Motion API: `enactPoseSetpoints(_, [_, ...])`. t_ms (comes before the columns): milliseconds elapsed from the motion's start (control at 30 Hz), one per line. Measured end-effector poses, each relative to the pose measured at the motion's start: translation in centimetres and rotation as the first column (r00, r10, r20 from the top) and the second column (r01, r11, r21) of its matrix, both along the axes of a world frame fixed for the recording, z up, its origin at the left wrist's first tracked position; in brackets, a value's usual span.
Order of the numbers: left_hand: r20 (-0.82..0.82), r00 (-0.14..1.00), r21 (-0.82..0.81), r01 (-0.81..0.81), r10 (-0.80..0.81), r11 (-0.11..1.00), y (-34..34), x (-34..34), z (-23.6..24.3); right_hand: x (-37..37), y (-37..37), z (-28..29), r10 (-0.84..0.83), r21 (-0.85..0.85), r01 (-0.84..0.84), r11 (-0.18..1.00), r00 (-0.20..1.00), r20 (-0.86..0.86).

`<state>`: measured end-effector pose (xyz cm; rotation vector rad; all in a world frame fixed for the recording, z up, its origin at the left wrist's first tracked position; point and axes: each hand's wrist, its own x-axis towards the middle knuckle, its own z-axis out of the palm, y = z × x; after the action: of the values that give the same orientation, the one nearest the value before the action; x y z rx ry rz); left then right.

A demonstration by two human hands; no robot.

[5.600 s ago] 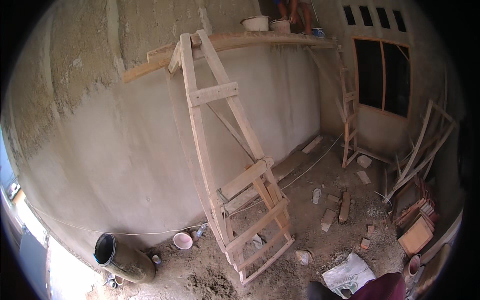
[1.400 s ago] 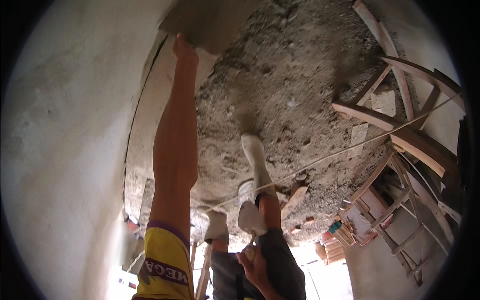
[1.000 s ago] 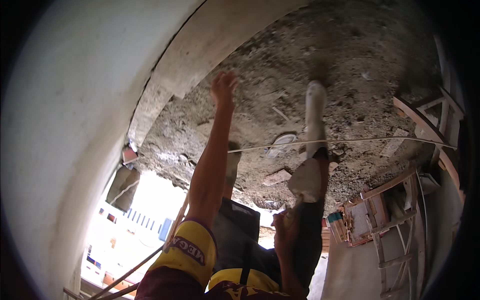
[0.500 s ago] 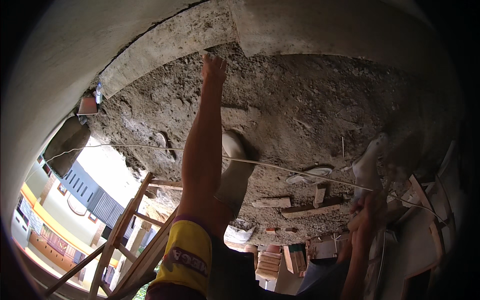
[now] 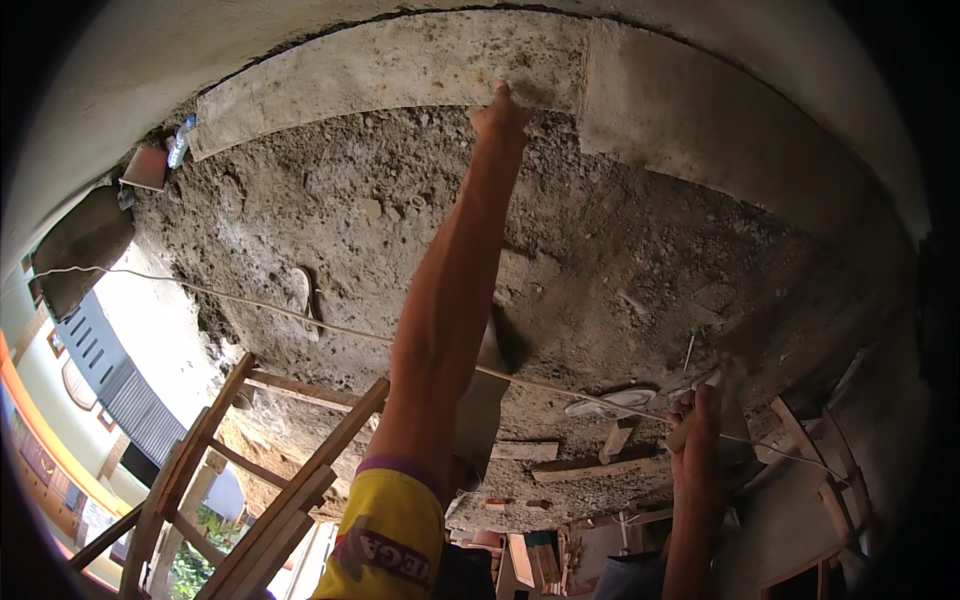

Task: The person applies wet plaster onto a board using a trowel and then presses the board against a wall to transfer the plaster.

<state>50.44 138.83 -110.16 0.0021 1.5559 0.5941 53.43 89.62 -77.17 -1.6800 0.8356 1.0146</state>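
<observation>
My left arm, in a yellow sleeve, stretches far forward, and my left hand [image 5: 501, 115] touches the lower edge of a long pale slab [image 5: 390, 65] standing along the wall. One finger lies extended on the slab's face; the others are spread and partly hidden. At the lower right, my right hand [image 5: 695, 430] is closed round the pale handle of a hand tool [image 5: 684, 434]. The tool's far end is blurred, so its kind cannot be told. A second slab [image 5: 680, 110] adjoins the first on the right.
Rough, crumbly soil [image 5: 370, 230] covers the ground. A thin cable [image 5: 560, 387] crosses it below my left arm. Sandals [image 5: 302, 297] lie left and right of that arm, with wood offcuts [image 5: 525, 450] near the bottom. A wooden ladder-like frame [image 5: 270, 470] stands at lower left.
My left hand has moved right along the slab and now touches its edge. My right hand has risen with the tool, and the view has shifted.
</observation>
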Motion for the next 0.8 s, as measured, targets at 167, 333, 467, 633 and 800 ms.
enactPoseSetpoints(167, [0.073, 0.997, 0.23, 0.009, -0.026, 0.973, -3.0, -0.7, -0.6, 3.0, 2.1, -3.6, -0.015, -0.019, 0.019, 1.0, 0.984, 0.18])
enactPoseSetpoints(333, [-0.06, 0.997, 0.273, -0.036, 0.054, 0.961, -3.6, -2.6, 4.3, 8.2, 2.2, -6.8, 0.014, 0.049, -0.028, 0.998, 0.964, 0.265])
enactPoseSetpoints(467, [-0.044, 0.996, 0.352, 0.091, -0.08, 0.931, -3.0, -11.6, 3.6, 10.7, 3.6, -11.2, -0.15, 0.084, 0.133, 0.987, 0.961, 0.234])
enactPoseSetpoints(633, [-0.238, 0.92, 0.181, 0.357, -0.312, 0.916, -6.2, -18.1, 5.5, 16.8, 0.5, -22.5, -0.201, 0.155, 0.167, 0.974, 0.951, 0.235])
enactPoseSetpoints(800, [-0.346, 0.815, 0.055, 0.513, -0.465, 0.857, -9.8, -19.6, 4.4, 22.0, -4.2, -32.0, -0.399, 0.265, 0.32, 0.91, 0.849, 0.345])
